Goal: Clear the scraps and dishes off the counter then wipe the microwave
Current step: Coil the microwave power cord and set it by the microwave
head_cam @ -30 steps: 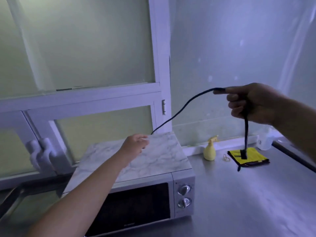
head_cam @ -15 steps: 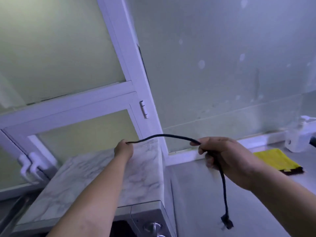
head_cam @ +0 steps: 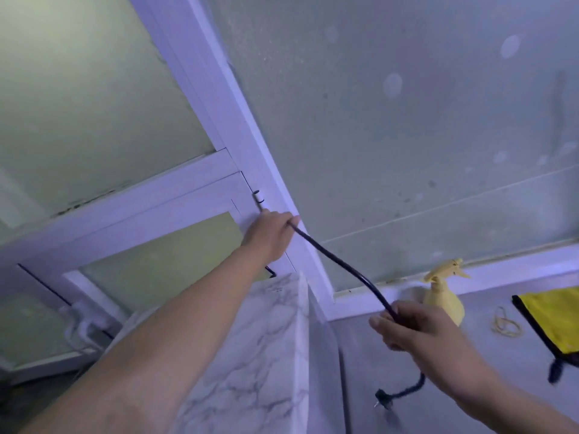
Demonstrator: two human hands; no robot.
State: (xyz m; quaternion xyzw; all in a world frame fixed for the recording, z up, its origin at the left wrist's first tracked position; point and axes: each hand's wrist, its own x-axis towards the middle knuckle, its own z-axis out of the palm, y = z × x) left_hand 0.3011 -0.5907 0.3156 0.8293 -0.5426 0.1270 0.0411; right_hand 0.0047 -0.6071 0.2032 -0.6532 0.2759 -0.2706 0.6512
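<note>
The microwave (head_cam: 260, 355) with a marble-patterned top fills the lower middle; its front is out of view. Its black power cord (head_cam: 341, 264) runs taut between my two hands. My left hand (head_cam: 271, 236) is raised behind the microwave near the white window frame and pinches one part of the cord. My right hand (head_cam: 413, 327) grips the cord lower down, right of the microwave, over the steel counter (head_cam: 470, 346). The plug end (head_cam: 383, 397) dangles below my right hand.
A yellow spray bottle (head_cam: 445, 296) stands at the back of the counter by the wall. A rubber band (head_cam: 506, 321) lies beside it, and a folded yellow cloth with black edging (head_cam: 554, 321) lies at the right. Frosted window panes fill the left.
My left hand rose from the microwave's top up beside the window frame with the cord. My right hand dropped lower over the counter. The camera moved closer and tilted.
</note>
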